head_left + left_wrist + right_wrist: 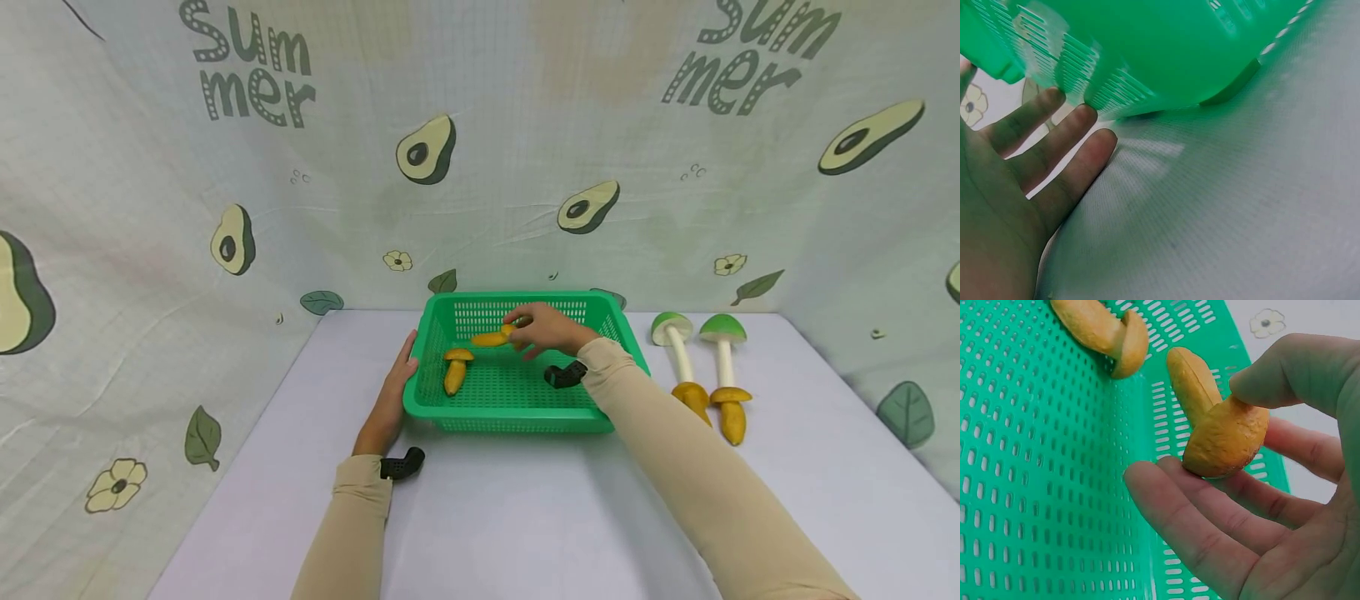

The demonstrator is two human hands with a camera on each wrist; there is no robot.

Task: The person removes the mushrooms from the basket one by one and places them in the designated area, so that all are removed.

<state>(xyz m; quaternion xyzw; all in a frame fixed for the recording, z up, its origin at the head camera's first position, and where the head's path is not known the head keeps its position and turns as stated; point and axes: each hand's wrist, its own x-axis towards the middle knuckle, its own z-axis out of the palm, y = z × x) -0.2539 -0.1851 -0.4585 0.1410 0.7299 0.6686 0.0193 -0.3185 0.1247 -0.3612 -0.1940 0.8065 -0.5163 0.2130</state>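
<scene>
My right hand pinches a toy mushroom by its orange-brown cap, thumb on one side and fingers on the other. In the head view this mushroom is over the far part of a green slotted plastic basket, its stem pointing left. A second brown mushroom lies in the basket's left part, cap toward the back. My left hand rests along the left outer side of the basket. In the left wrist view its fingers are nearly straight, their tips at the slotted wall.
Right of the basket, two green-capped mushrooms with long white stems lie on the white table. Two more brown mushrooms lie at their lower ends, one partly behind my right sleeve. A printed cloth hangs behind and at the sides.
</scene>
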